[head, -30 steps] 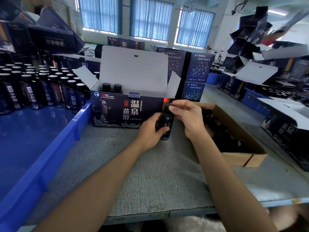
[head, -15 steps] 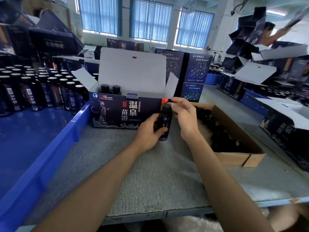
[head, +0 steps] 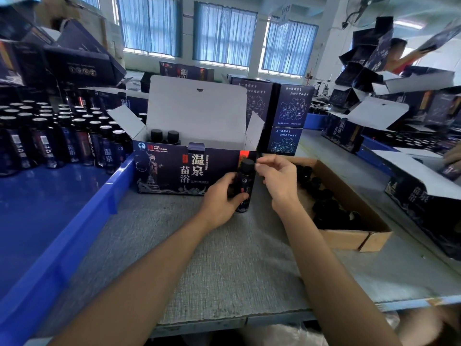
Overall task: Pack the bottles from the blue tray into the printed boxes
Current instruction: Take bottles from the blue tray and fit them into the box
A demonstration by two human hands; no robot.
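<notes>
- The room is a workshop with tall windows [head: 224, 33] hung with blue curtains along the far wall and a fan [head: 361, 8] mounted high on the right.
- A grey, felt-like tabletop [head: 212, 258] fills the middle and runs to the near edge.
- The blue tray [head: 82, 233] takes up the left side, its rim lying against the tabletop. Rows of dark capped bottles [head: 62, 141] stand upright at its far end.
- Loose piles of dark boxes [head: 374, 58] crowd the right side, many with white flaps open, and more boxes are heaped at the upper left [head: 74, 63].
- The printed box [head: 174, 171] sits at the back of the tabletop, just beside the tray. Its white lid [head: 197, 113] stands up and blocks the view behind it, and two caps [head: 164, 136] show inside at its left end.
- Closed printed cartons [head: 287, 121] are stacked behind the box's right corner.
- A shallow brown cardboard tray [head: 349, 236] on the right holds loose black caps [head: 329, 208].
- One bottle [head: 245, 186] stands upright on the tabletop, in front of the printed box's right end.
- The left grip [head: 219, 198] wraps around the bottle's body, hiding part of its label.
- The right grip [head: 277, 178] has its fingers curled, thumb and forefinger pressed together just beside the bottle's cap. Whether they touch the cap or pinch anything cannot be told.
</notes>
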